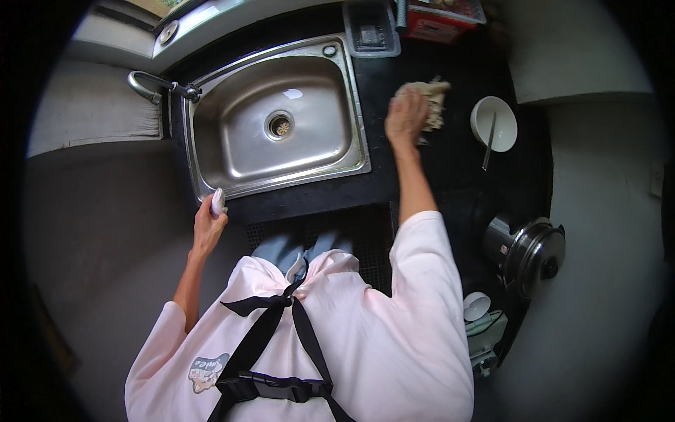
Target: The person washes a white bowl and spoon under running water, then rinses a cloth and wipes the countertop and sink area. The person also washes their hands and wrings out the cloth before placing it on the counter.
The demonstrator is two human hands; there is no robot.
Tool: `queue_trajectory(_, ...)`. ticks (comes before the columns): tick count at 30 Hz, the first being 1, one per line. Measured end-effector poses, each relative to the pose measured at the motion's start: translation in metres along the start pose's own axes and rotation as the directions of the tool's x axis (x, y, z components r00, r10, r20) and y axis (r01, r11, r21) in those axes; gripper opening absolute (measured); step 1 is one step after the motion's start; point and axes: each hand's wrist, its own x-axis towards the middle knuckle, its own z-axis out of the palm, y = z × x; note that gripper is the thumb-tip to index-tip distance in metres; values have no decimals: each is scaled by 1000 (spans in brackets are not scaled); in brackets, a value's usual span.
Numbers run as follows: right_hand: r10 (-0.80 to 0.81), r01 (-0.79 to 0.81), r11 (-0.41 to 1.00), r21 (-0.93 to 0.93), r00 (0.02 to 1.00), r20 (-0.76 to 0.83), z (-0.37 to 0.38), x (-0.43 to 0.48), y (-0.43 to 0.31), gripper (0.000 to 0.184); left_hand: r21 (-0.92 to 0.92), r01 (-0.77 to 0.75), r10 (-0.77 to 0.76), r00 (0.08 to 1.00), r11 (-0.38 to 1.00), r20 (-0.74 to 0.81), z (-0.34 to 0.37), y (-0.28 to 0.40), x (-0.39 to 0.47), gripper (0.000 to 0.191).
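My right hand (406, 118) lies over a crumpled beige cloth (435, 103), pressing it onto the black countertop (379, 182) just right of the sink. Its fingers point towards the back of the counter. Down at the sink's front left corner, my left hand (208, 221) grips a small white object (218, 202), too little of which shows to name it surely. Between the two hands is the stainless steel sink (311, 153), with a strainer (283, 127) in its drain. A white bowl (506, 126) with a metal utensil (490, 145) leaning in it stands right of the cloth.
A curved faucet (145, 79) rises at the sink's left. Behind the cloth are a clear plastic container (387, 45) and a red tub (432, 29). A lidded metal pot (498, 237), a small white bowl (476, 306) and a pale green appliance (488, 337) sit along the right side.
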Motion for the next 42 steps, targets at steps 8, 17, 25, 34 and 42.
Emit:
queue_trajectory(8, -141, 136, 965, 223, 990, 5, 2, -67, -62, 35, 107, -252, 247, 967, 962, 57, 17, 67, 12, 56)
queue_trajectory(17, 343, -292, 865, 407, 938, -56, -87, 56, 28, 36, 106, -95, 93, 995, 990, 24, 26, 35, -35, 57)
queue_trajectory(25, -266, 276, 961, -36, 950, 164, 0, -19, -38, 55, 94, -30, 35, 998, 995, -55, 17, 17, -34, 55)
queue_trajectory(34, -414, 410, 910, 53, 906, 93, -9, -29, -20, 48, 152, -124, 116, 991, 980, 64, 10, 40, -2, 57)
queue_trajectory(42, -24, 40, 938, -345, 998, 51, -133, -90, 134, 53, 114, -374, 353, 920, 920, 169, 36, 93, 69, 56)
